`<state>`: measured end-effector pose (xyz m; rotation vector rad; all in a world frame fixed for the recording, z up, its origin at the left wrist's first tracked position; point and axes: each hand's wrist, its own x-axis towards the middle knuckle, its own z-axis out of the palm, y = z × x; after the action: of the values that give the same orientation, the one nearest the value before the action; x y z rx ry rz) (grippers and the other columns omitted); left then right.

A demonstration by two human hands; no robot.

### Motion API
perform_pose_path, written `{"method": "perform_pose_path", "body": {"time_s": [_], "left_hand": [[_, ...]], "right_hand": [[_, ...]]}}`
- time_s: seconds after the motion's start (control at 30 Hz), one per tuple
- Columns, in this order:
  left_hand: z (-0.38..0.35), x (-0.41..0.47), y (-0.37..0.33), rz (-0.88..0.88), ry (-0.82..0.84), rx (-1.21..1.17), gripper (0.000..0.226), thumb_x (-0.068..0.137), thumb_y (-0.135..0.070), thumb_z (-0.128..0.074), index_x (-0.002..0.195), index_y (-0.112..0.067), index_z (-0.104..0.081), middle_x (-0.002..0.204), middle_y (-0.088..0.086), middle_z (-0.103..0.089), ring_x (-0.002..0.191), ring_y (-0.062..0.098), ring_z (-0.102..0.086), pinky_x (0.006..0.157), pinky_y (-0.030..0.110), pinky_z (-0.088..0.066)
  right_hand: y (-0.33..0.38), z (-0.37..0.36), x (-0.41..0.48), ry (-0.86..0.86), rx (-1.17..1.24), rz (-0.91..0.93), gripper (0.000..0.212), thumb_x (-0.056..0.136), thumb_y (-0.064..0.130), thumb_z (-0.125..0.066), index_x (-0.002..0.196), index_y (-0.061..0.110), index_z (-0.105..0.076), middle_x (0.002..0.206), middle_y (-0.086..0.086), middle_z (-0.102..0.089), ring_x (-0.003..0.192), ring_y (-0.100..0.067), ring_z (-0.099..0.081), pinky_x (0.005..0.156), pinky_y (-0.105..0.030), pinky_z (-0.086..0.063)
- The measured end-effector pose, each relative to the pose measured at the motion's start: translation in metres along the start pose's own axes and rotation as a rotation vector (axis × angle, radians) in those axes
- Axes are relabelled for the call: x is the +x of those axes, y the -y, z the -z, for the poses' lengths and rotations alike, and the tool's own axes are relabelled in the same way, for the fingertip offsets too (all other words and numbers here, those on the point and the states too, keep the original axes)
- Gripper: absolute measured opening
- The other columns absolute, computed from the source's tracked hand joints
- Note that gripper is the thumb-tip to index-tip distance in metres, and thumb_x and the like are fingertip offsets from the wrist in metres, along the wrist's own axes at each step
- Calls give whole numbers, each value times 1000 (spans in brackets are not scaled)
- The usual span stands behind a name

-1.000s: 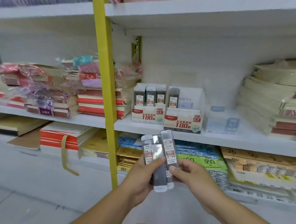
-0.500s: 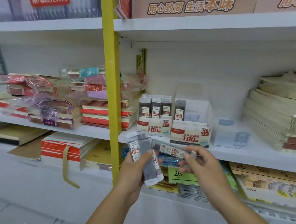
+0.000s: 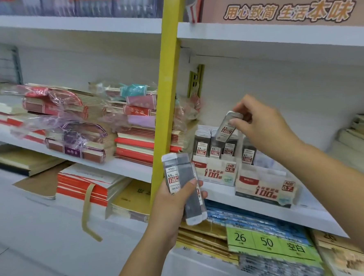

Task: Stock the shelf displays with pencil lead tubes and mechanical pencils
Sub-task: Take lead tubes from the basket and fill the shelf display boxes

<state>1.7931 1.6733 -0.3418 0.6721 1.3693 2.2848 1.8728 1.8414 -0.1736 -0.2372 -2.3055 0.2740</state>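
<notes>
R. hand [image 3: 260, 123] pinched one lead tube [image 3: 227, 129] by its top end, tilted, just above the tubes in the HB 0.5 display box [image 3: 214, 173]. L. hand [image 3: 172, 203] gripped a bunch of tubes [image 3: 182, 184] upright, beside the yellow post [image 3: 165, 94], in front of the white shelf [image 3: 258, 204].

2 display boxes [image 3: 214, 173], 2 hands [image 3: 257, 123].

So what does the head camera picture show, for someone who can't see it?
The right hand lowers a lead tube, tilted, toward the display box marked 0.5 on a white shelf. The left hand holds more tubes below it.
</notes>
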Motion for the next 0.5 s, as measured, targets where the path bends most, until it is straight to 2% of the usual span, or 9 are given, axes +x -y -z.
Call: {"method": "perform_pose_path", "body": {"time_s": [0.17, 0.27, 0.33, 0.4, 0.5], "left_hand": [[3, 9, 4, -8, 37, 9, 32, 88, -32, -72, 118, -31, -61, 101, -3, -79, 86, 22, -78, 67, 38, -64], [1, 11, 6, 14, 51, 1, 46, 76, -40, -76, 118, -32, -59, 100, -4, -79, 84, 21, -78, 61, 30, -62], [1, 11, 8, 29, 53, 1, 39, 80, -35, -76, 116, -34, -60, 97, -5, -79, 82, 20, -78, 59, 28, -61], [1, 11, 9, 34, 59, 5, 30, 87, -26, -75, 112, -34, -60, 95, -6, -79, 80, 20, -78, 59, 28, -61], [1, 7, 7, 31, 65, 26, 29, 86, -25, -76, 110, -33, -61, 95, -2, -79, 81, 22, -78, 61, 30, -61]], "right_hand": [[-15, -29, 20, 156, -44, -59, 15, 87, 26, -71, 95, 26, -59, 90, 10, -62, 81, -5, -58, 68, -24, -47], [-22, -45, 18, 198, -220, 20, 18, 87, 27, -70, 103, 24, -63, 92, 8, -55, 90, -15, -57, 75, -28, -42], [-26, -50, 14, 184, -361, 73, 28, 89, 29, -66, 117, 24, -65, 95, 7, -50, 101, -19, -51, 78, -29, -38], [-27, -49, 10, 155, -457, 95, 36, 93, 32, -59, 129, 27, -60, 104, 4, -52, 107, -18, -44, 80, -31, -38], [-17, -40, -11, 29, -317, 88, 37, 97, 27, -52, 134, 26, -56, 107, 7, -54, 104, -10, -42, 84, -25, -36]]}}
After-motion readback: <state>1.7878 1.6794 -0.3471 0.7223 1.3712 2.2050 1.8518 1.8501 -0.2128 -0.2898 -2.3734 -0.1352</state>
